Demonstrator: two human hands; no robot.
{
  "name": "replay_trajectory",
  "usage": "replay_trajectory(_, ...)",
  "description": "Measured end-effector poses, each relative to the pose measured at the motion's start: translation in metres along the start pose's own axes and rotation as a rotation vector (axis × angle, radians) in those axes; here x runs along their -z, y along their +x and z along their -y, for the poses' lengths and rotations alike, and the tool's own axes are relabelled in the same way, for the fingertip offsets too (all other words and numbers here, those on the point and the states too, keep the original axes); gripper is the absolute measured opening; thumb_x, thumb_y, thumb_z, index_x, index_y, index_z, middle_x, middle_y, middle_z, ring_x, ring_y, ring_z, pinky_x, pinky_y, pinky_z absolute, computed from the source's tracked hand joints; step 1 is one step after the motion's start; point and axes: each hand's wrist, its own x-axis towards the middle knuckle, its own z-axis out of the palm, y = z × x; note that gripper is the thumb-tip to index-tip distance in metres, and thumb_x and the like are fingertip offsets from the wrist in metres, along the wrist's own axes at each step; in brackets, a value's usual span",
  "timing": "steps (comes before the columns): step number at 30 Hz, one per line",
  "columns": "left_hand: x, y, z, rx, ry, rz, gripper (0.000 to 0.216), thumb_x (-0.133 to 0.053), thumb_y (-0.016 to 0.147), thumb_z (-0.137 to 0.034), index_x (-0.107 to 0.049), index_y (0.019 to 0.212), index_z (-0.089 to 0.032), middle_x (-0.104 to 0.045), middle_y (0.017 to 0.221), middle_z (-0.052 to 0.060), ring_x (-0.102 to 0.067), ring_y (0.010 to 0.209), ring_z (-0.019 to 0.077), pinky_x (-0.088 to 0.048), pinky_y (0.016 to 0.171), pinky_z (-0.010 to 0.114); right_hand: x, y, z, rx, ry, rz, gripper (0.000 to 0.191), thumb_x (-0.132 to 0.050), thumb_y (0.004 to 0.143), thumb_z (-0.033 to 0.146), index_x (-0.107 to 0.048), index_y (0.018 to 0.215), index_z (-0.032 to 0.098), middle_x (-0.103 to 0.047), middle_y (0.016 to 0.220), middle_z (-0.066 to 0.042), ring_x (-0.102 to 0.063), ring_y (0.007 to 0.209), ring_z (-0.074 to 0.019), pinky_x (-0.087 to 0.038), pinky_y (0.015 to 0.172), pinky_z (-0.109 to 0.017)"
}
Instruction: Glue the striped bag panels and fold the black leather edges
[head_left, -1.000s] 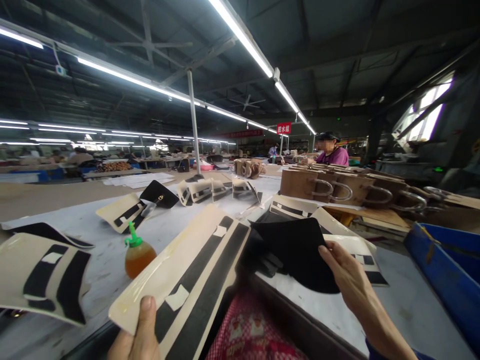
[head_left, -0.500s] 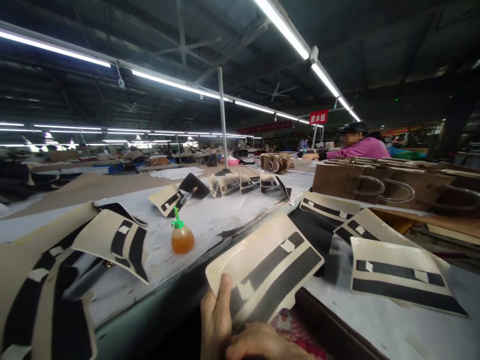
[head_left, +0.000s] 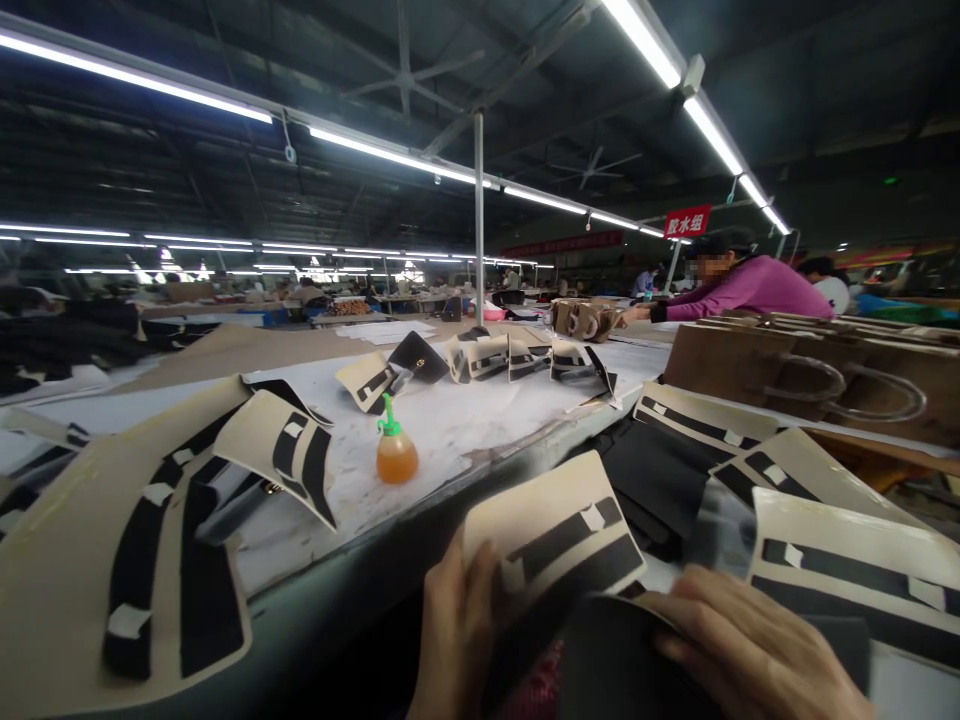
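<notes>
My left hand point(head_left: 454, 610) is closed on the left edge of a cream bag panel point(head_left: 525, 510) with black strips and small white tabs. The panel stands tilted just past the table edge. My right hand point(head_left: 757, 640), fingers bent together, grips the rim of a curved black piece point(head_left: 619, 650) below the panel. Whether this black piece is joined to the panel, I cannot tell. Right of my hands lies another cream panel point(head_left: 847, 515) with black strips. A squeeze bottle point(head_left: 397, 458) of amber liquid with a green nozzle stands on the table beyond my left hand.
More cream-and-black panels point(head_left: 210, 560) lie at the left, and several stand in a row point(head_left: 510, 360) farther back. Black pieces point(head_left: 637, 480) are stacked right of centre. Brown bags point(head_left: 735, 365) with looped handles fill the right side. Across the table, a person in purple point(head_left: 757, 285) reaches toward brown bags.
My right hand has moved right and now grips the curved black piece, which has come into view. My left hand still holds the panel. The camera view has shifted.
</notes>
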Motion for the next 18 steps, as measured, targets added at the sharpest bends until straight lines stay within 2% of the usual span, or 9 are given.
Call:
replay_trajectory(4,0.0,-0.015,-0.007,0.071,0.044,0.076,0.039,-0.06,0.091,-0.048,-0.073,0.113,-0.019,-0.076,0.107,0.012,-0.072,0.102,0.0285,-0.055,0.095,0.036,-0.004,0.013,-0.001,0.002,-0.029,-0.034,0.019,-0.043,0.105,0.027,-0.059,0.114,0.023,-0.07,0.08,-0.001,-0.069,0.067,-0.0125,-0.054,0.061,-0.019)
replay_trajectory(8,0.003,-0.027,-0.006,0.198,0.053,0.044,0.041,-0.063,0.087,-0.048,-0.072,0.121,-0.027,-0.07,0.129,0.011,-0.07,0.11,0.0309,-0.059,0.092,0.035,-0.019,0.008,0.001,0.002,-0.03,-0.058,0.031,-0.045,0.103,0.014,-0.054,0.132,0.022,-0.07,0.093,-0.003,-0.069,0.079,-0.0115,-0.055,0.069,-0.019)
replay_trajectory(11,0.006,-0.033,-0.004,0.252,0.059,0.056,0.042,-0.064,0.086,-0.05,-0.071,0.123,-0.032,-0.065,0.137,0.006,-0.069,0.114,0.0318,-0.06,0.091,0.034,-0.021,0.002,0.0,0.066,-0.02,-0.04,0.035,-0.047,0.101,0.01,-0.059,0.131,0.022,-0.069,0.107,-0.006,-0.068,0.094,-0.0131,-0.056,0.082,-0.022)
replay_trajectory(13,0.007,-0.035,-0.006,0.246,0.07,0.065,0.041,-0.064,0.086,-0.05,-0.071,0.122,-0.031,-0.067,0.134,0.007,-0.07,0.111,0.0317,-0.059,0.092,0.035,-0.019,0.001,0.0,0.082,-0.01,-0.051,0.034,-0.049,0.1,0.009,-0.061,0.13,0.021,-0.069,0.107,-0.006,-0.068,0.093,-0.0135,-0.056,0.082,-0.023)
replay_trajectory(15,0.007,-0.037,-0.01,0.227,0.068,0.104,0.04,-0.064,0.086,-0.048,-0.073,0.12,-0.029,-0.071,0.127,0.01,-0.072,0.104,0.0317,-0.059,0.09,0.037,-0.018,0.004,0.002,0.088,0.011,-0.057,0.034,-0.053,0.099,0.01,-0.062,0.129,0.021,-0.07,0.101,-0.005,-0.069,0.084,-0.0125,-0.056,0.072,-0.022)
replay_trajectory(18,0.005,-0.04,-0.02,0.218,0.057,0.176,0.043,-0.06,0.088,-0.052,-0.071,0.123,-0.029,-0.076,0.108,0.01,-0.074,0.096,0.0301,-0.06,0.084,0.035,-0.017,0.009,0.004,0.091,0.028,-0.015,0.037,-0.055,0.099,0.013,-0.061,0.134,0.023,-0.071,0.1,-0.004,-0.07,0.082,-0.0125,-0.056,0.065,-0.02)
